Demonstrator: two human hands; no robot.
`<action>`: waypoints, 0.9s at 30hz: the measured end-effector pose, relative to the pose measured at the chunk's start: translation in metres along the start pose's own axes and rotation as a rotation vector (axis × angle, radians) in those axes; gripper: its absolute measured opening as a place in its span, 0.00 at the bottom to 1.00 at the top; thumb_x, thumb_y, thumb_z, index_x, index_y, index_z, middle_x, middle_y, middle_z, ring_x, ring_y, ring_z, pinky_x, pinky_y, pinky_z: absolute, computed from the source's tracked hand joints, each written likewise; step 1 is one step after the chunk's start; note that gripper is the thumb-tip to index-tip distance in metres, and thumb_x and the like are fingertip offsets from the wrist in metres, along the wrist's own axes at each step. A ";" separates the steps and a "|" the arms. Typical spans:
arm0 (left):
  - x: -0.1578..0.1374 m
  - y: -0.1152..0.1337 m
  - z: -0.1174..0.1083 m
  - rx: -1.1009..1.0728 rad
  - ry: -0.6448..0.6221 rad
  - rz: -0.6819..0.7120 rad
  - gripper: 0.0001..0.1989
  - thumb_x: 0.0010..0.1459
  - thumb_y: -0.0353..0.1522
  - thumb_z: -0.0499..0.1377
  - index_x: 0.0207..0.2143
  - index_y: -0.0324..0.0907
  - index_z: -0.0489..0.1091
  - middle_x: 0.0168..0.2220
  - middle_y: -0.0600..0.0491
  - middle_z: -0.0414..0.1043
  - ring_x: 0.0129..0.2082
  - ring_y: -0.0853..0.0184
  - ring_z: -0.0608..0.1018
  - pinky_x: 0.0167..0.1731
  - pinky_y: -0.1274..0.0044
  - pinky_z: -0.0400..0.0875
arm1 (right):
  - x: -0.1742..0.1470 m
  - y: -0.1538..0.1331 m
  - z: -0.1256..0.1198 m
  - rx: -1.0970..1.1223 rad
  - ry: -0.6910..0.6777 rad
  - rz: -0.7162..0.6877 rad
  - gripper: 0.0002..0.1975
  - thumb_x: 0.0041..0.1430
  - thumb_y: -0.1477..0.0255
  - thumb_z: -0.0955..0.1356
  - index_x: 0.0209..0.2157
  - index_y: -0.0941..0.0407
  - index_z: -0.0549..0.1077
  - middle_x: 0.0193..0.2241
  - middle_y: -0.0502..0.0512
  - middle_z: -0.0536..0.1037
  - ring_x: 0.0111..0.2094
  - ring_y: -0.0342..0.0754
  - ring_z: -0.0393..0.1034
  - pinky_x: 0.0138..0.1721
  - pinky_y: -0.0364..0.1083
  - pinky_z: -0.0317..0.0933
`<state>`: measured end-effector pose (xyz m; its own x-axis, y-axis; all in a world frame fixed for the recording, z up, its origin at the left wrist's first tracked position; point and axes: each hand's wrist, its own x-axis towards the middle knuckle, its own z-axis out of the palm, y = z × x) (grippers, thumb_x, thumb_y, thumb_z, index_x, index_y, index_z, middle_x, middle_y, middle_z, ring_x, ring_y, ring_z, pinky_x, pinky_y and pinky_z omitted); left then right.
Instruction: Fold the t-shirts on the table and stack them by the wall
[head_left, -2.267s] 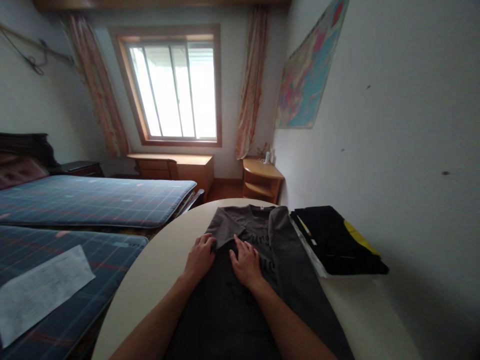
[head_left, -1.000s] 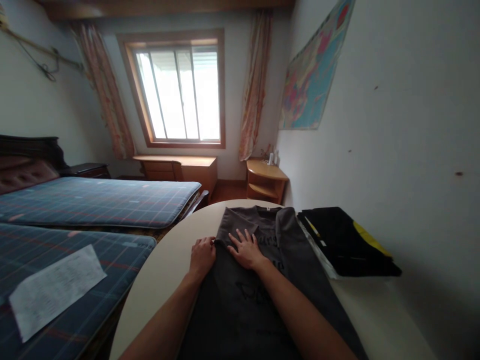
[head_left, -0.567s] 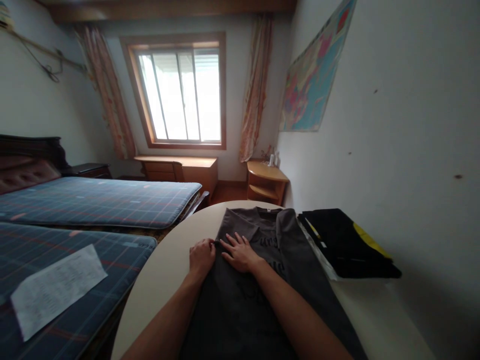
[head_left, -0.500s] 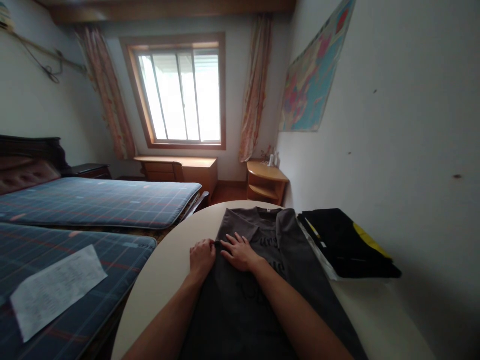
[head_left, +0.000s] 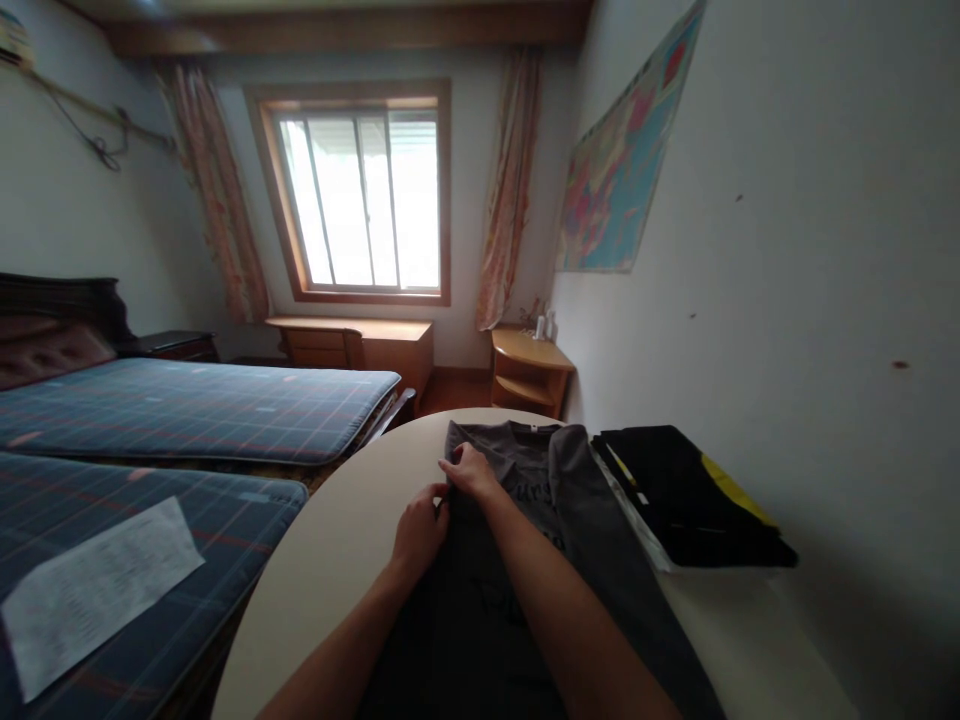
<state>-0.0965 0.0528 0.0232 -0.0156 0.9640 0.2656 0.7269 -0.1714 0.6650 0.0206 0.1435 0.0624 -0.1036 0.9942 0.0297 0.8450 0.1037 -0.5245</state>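
A dark grey T-shirt (head_left: pixel 536 570) with black lettering lies on the round cream table (head_left: pixel 315 580), its collar at the far end. Both sides are folded inward near the shoulders. My left hand (head_left: pixel 421 525) is at the shirt's left edge, fingers curled and pinching the cloth there. Just beyond it, my right hand (head_left: pixel 472 470) lies over the left sleeve area, thumb and fingers closed on the fabric by the edge. My forearms cover part of the lettering.
Folded black and yellow clothes (head_left: pixel 675 500) are stacked on the table's right, by the wall. Two plaid mattresses (head_left: pixel 195 410) are on the left, the nearer one bearing a sheet of paper (head_left: pixel 105 590). A corner shelf (head_left: pixel 532 350) stands beyond the table.
My right hand has gone from lying flat with spread fingers to pinching cloth slightly farther up the edge. My left hand has shifted a little to the right. The view has tilted slightly.
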 end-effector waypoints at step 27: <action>-0.050 0.096 -0.016 0.074 -0.364 0.170 0.19 0.58 0.28 0.56 0.52 0.50 0.65 0.53 0.52 0.72 0.52 0.61 0.76 0.52 0.72 0.67 | 0.027 0.076 -0.052 0.146 0.172 0.083 0.21 0.65 0.72 0.62 0.57 0.62 0.69 0.53 0.65 0.76 0.55 0.51 0.71 0.54 0.44 0.62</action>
<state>-0.0365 -0.0155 0.0847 0.3430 0.9346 0.0944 0.7458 -0.3320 0.5776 0.1092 0.1802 0.0676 0.0643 0.9908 0.1188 0.7608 0.0284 -0.6484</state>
